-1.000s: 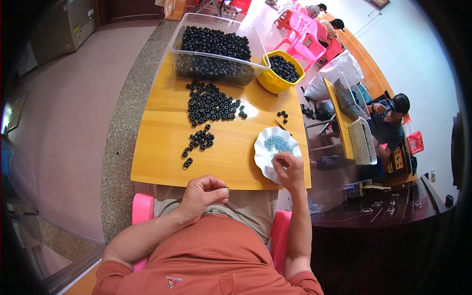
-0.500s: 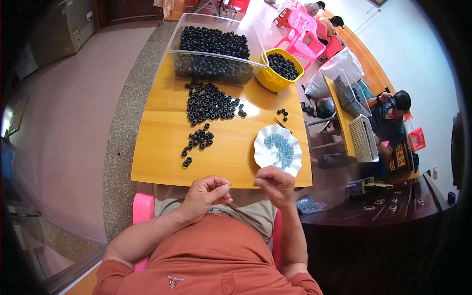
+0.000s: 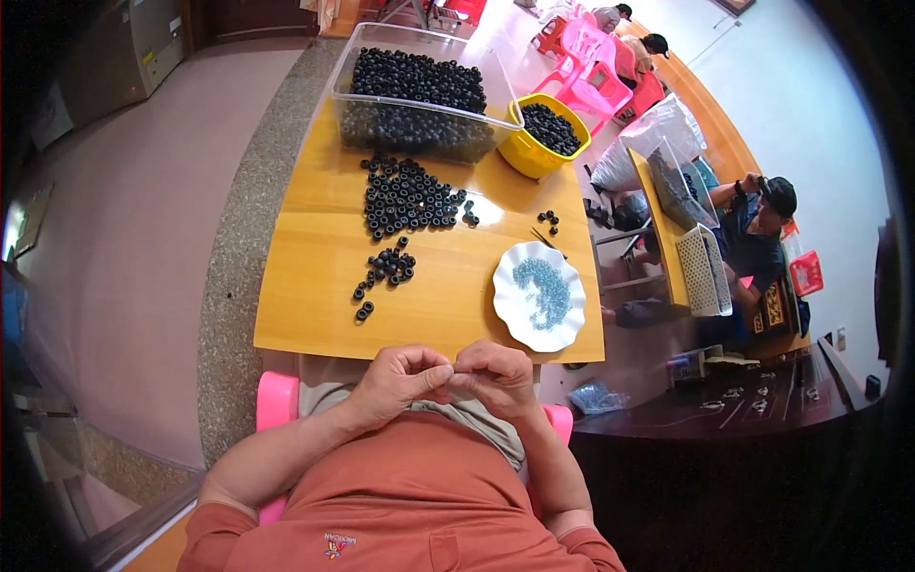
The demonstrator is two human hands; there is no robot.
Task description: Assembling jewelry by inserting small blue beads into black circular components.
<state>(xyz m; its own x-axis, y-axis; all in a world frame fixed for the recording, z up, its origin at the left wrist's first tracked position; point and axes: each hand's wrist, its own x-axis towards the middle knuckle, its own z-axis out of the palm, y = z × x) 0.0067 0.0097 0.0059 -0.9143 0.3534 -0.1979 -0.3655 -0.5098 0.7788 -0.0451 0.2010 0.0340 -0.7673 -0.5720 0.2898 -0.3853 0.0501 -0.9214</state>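
My left hand [image 3: 400,377] and right hand [image 3: 498,374] meet fingertip to fingertip just below the near edge of the bench [image 3: 315,315], over my lap; each grip is pinched shut on a small part [image 3: 452,370] held between them, too small to identify and too hidden to give its long axis, though the pinch line runs left to right. Both hands are equally near it, touching from opposite sides. Reading leftward first: a few loose black rings [image 3: 363,311] lie near the bench's front left, with a small cluster of black rings [image 3: 391,267] just beyond and a larger heap of black rings [image 3: 410,197] farther up the middle. At the far edge stands a clear plastic bin [image 3: 419,100] filled with the same dark rings, and beside it, to the right, a yellow tub [image 3: 545,138], also holding them. Nearest my right hand, up and slightly to the right, sits a white scalloped plate [image 3: 538,296] carrying small bluish-grey metal pieces; nothing stands between that hand and the plate. Farther right, apart from my bench, another person [image 3: 758,238] sits at a separate table [image 3: 658,229].
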